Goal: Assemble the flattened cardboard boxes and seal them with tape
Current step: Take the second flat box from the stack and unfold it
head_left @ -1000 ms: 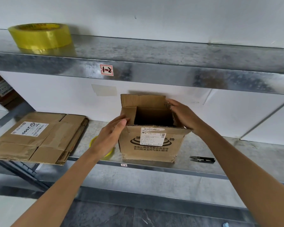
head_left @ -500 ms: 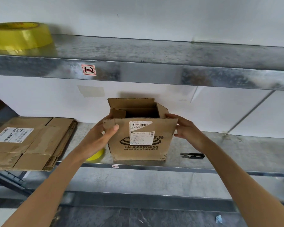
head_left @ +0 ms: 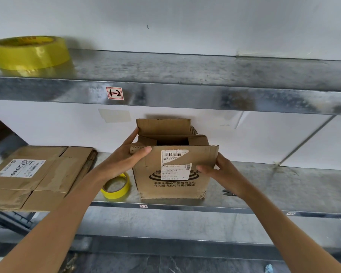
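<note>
Head view: left hand (head_left: 122, 162) and right hand (head_left: 222, 174) grasp near flap (head_left: 201, 156) of brown cardboard box (head_left: 173, 187); probably best pressed flat over tucked side flaps (head_left: 198, 139).

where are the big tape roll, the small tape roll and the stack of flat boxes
big tape roll (head_left: 34, 56), head view, on its yellow outer wall
small tape roll (head_left: 116, 194), head view, on its yellow front wall
stack of flat boxes (head_left: 53, 174), head view, on bare cardboard of the top sheet
</note>
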